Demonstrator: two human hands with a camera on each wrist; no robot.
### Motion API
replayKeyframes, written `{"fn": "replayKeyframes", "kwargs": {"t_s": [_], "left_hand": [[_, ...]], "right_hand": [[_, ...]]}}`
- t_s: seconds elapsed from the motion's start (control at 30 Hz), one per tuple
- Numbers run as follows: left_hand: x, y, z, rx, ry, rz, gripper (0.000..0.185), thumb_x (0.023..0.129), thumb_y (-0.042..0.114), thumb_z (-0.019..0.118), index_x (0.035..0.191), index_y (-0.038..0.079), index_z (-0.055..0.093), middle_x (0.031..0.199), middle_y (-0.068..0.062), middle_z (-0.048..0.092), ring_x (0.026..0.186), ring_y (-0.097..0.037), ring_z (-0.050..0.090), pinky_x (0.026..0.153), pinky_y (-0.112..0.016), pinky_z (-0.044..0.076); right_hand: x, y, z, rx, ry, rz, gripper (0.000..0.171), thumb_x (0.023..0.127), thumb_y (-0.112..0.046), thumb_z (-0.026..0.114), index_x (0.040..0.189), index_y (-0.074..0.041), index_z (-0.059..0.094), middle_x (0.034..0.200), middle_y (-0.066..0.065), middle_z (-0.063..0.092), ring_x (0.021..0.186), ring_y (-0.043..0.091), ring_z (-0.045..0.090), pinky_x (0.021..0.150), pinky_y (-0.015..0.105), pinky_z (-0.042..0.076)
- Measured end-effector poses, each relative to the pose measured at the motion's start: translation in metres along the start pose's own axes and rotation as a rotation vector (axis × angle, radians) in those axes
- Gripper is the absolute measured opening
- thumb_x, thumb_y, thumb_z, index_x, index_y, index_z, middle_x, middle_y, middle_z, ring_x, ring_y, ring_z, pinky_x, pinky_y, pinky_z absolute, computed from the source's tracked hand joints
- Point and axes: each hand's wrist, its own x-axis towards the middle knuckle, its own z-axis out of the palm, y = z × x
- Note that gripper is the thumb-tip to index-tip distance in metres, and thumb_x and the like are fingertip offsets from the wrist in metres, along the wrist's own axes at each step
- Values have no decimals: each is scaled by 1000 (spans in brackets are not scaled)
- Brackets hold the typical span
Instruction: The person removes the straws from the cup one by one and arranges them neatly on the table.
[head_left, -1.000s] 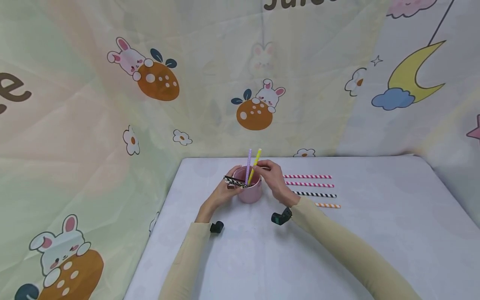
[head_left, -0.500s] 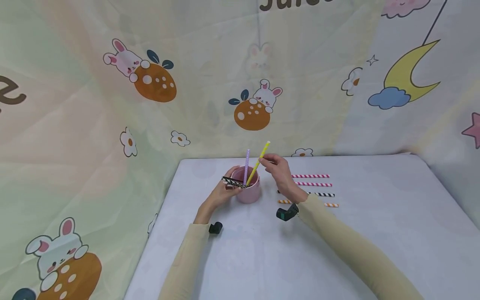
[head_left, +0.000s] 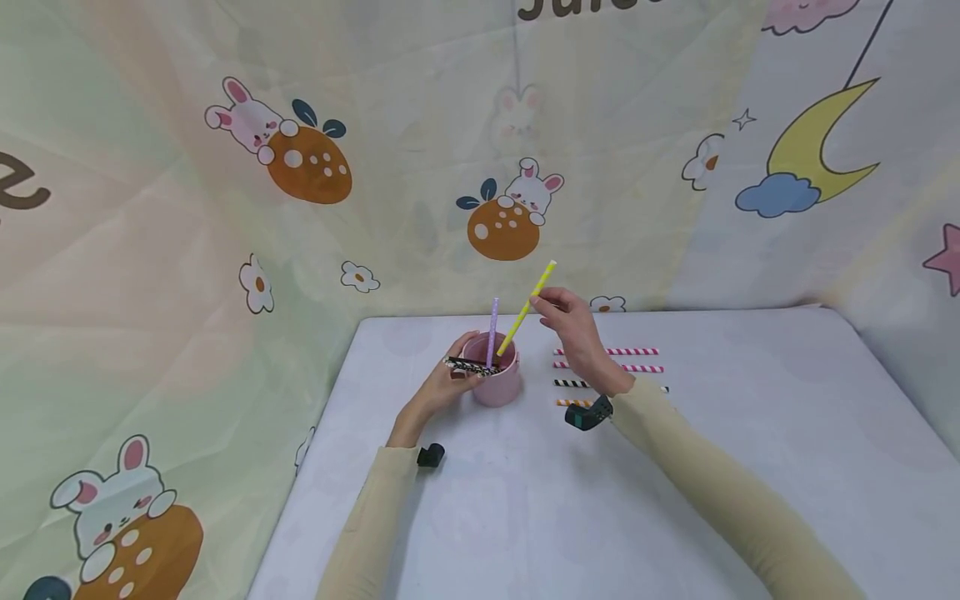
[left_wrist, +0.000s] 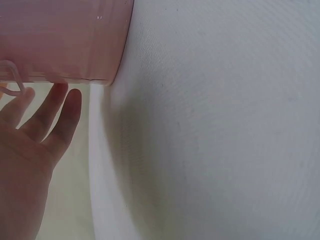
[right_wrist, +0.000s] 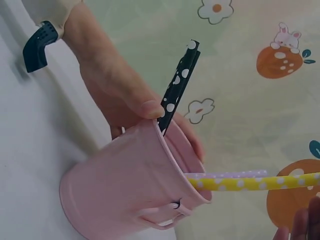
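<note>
A small pink bucket (head_left: 498, 392) stands on the table. My left hand (head_left: 438, 387) grips its left side, thumb at the rim and fingers around the far side in the right wrist view. Black straws with white dots (right_wrist: 178, 82) lean out over the rim beside that thumb. A purple dotted straw (head_left: 492, 329) stands in the bucket. Between thumb and fingers, my right hand (head_left: 573, 329) pinches a yellow dotted straw (head_left: 522, 317), tilted to the right, its lower end at the bucket's mouth. Only fingertips of the right hand show in the right wrist view.
Right of the bucket, striped straws lie in rows: red (head_left: 637, 352), pink (head_left: 647, 368), black (head_left: 570, 383) and orange (head_left: 572, 402), partly hidden by the right forearm. A printed cloth (head_left: 420, 208) hangs behind the white table (head_left: 480, 517).
My right hand has moved up and to the right, drawing the yellow straw most of the way up out of the bucket. The left hand and bucket have stayed put.
</note>
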Motion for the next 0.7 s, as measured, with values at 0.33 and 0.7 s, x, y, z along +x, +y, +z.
{"fn": "replayKeyframes", "kwargs": {"t_s": [0.33,0.7], "left_hand": [[0,0,-1,23,-4,-20,81,89,3,71,157,10,28,156,-20,39,122,-26,50,94,-33,44],[6,-31,3,49,40,8,83,89,0,71,158,20,28,155,-14,42,118,-23,53,92,-31,46]], "right_hand": [[-5,-15,-10,33,-49,-42,42,98,-34,66,128,-5,58,121,3,58,119,22,54,113,46,41],[-20,-30,-26,73,-116,-68,34,98,-29,66,124,-8,60,119,1,59,121,27,54,113,44,41]]}}
